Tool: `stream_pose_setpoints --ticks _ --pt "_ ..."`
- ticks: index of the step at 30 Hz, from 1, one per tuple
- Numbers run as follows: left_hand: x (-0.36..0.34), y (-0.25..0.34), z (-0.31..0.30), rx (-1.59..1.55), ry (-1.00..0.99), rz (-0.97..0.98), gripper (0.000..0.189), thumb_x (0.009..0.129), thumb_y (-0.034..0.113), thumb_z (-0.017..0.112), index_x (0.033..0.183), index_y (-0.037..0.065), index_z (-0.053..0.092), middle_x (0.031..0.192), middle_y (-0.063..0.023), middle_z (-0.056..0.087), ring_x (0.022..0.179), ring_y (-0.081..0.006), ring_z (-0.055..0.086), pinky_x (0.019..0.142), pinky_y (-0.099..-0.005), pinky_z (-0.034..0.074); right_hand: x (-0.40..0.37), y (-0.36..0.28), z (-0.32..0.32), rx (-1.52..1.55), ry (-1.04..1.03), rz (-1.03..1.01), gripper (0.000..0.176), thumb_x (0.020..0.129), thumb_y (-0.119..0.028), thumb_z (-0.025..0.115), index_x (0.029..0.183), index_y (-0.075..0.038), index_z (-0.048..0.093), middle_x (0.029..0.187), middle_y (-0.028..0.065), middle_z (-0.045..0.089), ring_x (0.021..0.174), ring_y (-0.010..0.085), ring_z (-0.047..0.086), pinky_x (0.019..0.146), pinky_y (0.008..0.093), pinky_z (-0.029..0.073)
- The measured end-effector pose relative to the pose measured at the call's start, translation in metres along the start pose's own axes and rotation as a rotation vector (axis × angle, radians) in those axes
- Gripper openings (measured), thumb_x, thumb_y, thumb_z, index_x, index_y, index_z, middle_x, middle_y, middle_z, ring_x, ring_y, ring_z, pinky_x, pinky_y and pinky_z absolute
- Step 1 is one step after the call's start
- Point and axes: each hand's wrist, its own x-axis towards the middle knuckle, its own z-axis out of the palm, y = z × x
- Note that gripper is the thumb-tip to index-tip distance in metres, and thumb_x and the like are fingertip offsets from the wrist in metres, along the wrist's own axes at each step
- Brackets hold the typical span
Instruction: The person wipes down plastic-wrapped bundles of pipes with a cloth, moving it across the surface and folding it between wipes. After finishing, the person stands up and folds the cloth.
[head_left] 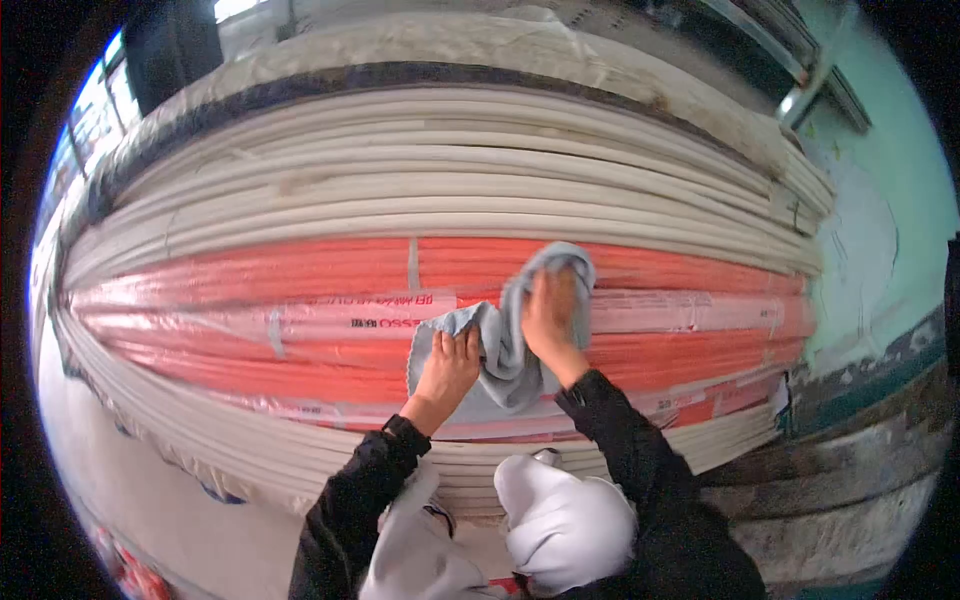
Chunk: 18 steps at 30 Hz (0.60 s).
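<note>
A grey-blue cloth (505, 375) lies bunched and folded over long red pipes (350, 358) wrapped in clear plastic. My left hand (448, 370) holds the cloth's left part, fingers bent over its edge. My right hand (550, 320), a little farther forward, grips the cloth's upper right part; its fingers are smeared by motion. Beside the cloth, the wrapping carries a pale printed label (385, 312). Part of the cloth is hidden under both hands.
Long cream-white pipes (400, 205) are stacked behind the red ones, with more white pipes (270, 460) in front. A pale green wall (890, 190) rises at the right. Dark grey step-like ledges (830, 510) lie at lower right.
</note>
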Motion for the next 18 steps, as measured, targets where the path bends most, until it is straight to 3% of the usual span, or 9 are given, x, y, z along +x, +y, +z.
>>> stream_pose_setpoints --ticks 1,7,8,11,14,17,18 --pt "0.000 -0.002 -0.001 -0.015 -0.014 0.003 0.048 0.092 0.019 0.055 0.133 -0.006 0.055 0.113 -0.0189 0.066 0.107 -0.0353 0.063 0.103 -0.0495 0.048 0.008 -0.011 0.003 -0.082 -0.090 0.038 0.066 0.096 -0.016 0.056 0.154 0.003 0.031 0.153 0.0354 0.032 0.145 0.0511 0.027 0.122 0.0547 0.020" --pt "0.005 -0.002 0.006 0.024 -0.032 -0.004 0.041 0.091 0.017 0.055 0.124 -0.007 0.061 0.127 -0.0200 0.065 0.108 -0.0330 0.064 0.101 -0.0456 0.049 0.026 -0.027 0.017 0.061 -0.107 -0.277 0.069 0.096 -0.022 0.055 0.156 -0.001 0.028 0.156 0.0284 0.033 0.147 0.0465 0.027 0.123 0.0539 0.018" --pt "0.004 -0.002 0.006 0.025 -0.102 0.006 0.043 0.091 0.017 0.055 0.125 -0.007 0.060 0.133 -0.0210 0.063 0.109 -0.0332 0.064 0.101 -0.0447 0.048 0.026 -0.024 0.017 0.072 -0.054 -0.306 0.064 0.096 -0.017 0.051 0.155 -0.002 0.031 0.153 0.0259 0.038 0.144 0.0446 0.032 0.122 0.0533 0.020" --pt "0.006 -0.001 -0.001 0.042 -0.116 -0.007 0.045 0.091 0.017 0.055 0.128 -0.008 0.058 0.132 -0.0207 0.063 0.112 -0.0333 0.064 0.101 -0.0441 0.048 0.027 -0.002 0.000 0.057 -0.073 -0.344 0.058 0.097 -0.013 0.046 0.153 -0.001 0.035 0.150 0.0254 0.042 0.141 0.0432 0.036 0.122 0.0520 0.023" --pt "0.010 0.000 -0.003 -0.080 -0.198 -0.062 0.047 0.092 0.016 0.055 0.132 -0.008 0.056 0.132 -0.0216 0.063 0.114 -0.0340 0.064 0.103 -0.0440 0.047 0.019 0.032 -0.010 -0.032 -0.057 -0.254 0.056 0.096 -0.009 0.043 0.152 -0.003 0.038 0.149 0.0253 0.044 0.140 0.0423 0.039 0.120 0.0511 0.027" --pt "0.009 -0.002 -0.001 -0.023 -0.052 -0.009 0.044 0.089 0.014 0.057 0.127 -0.008 0.059 0.115 -0.0207 0.069 0.100 -0.0326 0.067 0.092 -0.0451 0.052 0.009 0.073 -0.031 -0.106 -0.014 -0.117 0.057 0.096 -0.008 0.044 0.153 -0.004 0.038 0.149 0.0251 0.044 0.140 0.0427 0.038 0.120 0.0510 0.027" --pt "0.009 -0.001 -0.001 -0.007 -0.093 -0.009 0.046 0.090 0.014 0.056 0.130 -0.009 0.057 0.119 -0.0216 0.068 0.104 -0.0338 0.066 0.094 -0.0460 0.052 0.005 0.089 -0.038 -0.166 -0.028 -0.029 0.058 0.096 -0.008 0.045 0.154 -0.005 0.036 0.150 0.0253 0.043 0.141 0.0428 0.037 0.121 0.0509 0.026"
